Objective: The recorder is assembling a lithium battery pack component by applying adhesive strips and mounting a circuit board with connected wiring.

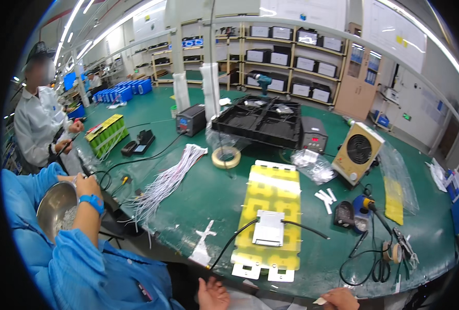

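In the head view, our left hand (pixel 214 294) is loosely spread, empty; our right hand (pixel 341 298) pinches a small cream strip (pixel 320 301). The flat silver metal box (pixel 268 230) lies on the yellow rectangular panel (pixel 273 194), presumably so its black cables (pixel 306 226) extend freely.

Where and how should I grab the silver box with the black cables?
Probably by the near end of the silver box, across its left and right edges, coming from the near side: it lies flat on the yellow sheet, and its black cables leave nearer the far end.
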`<state>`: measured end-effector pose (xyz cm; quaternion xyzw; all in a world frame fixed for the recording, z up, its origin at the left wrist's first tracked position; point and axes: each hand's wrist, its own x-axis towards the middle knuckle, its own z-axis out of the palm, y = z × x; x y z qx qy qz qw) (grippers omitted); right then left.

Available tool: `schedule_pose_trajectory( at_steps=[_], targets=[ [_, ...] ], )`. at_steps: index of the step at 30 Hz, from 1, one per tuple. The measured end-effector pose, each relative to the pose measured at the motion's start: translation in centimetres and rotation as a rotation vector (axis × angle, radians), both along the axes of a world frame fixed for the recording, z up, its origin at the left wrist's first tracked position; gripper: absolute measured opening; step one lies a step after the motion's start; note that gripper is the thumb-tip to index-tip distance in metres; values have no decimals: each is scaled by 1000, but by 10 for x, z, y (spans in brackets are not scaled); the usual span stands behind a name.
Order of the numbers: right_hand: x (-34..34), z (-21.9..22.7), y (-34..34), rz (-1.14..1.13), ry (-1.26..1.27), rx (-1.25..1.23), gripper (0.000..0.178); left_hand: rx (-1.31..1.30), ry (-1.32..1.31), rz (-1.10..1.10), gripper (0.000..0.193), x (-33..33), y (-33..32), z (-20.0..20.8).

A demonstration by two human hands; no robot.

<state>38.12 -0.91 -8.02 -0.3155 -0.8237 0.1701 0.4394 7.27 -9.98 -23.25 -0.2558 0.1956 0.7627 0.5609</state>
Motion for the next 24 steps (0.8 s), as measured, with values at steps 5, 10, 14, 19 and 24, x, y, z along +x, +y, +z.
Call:
schedule_pose_trajectory(
  at_steps=[5,10,14,19,24],
  targets=[
    [-12,13,3,15,20,-60,20,-183,466,141,42,-17,6,24],
    [-21,20,1,14,18,-65,18,-36,328,223,34,-46,15,18],
    [-28,25,-1,27,28,-71,17,92,272,196,32,-63,12,-18],
    [-32,21,-2,-9,85,-49,16,-366,1381,393,22,-35,25,14],
    [-36,34,0,27,137,-36,14,51,2003,187,25,-8,6,128]
  ],
)
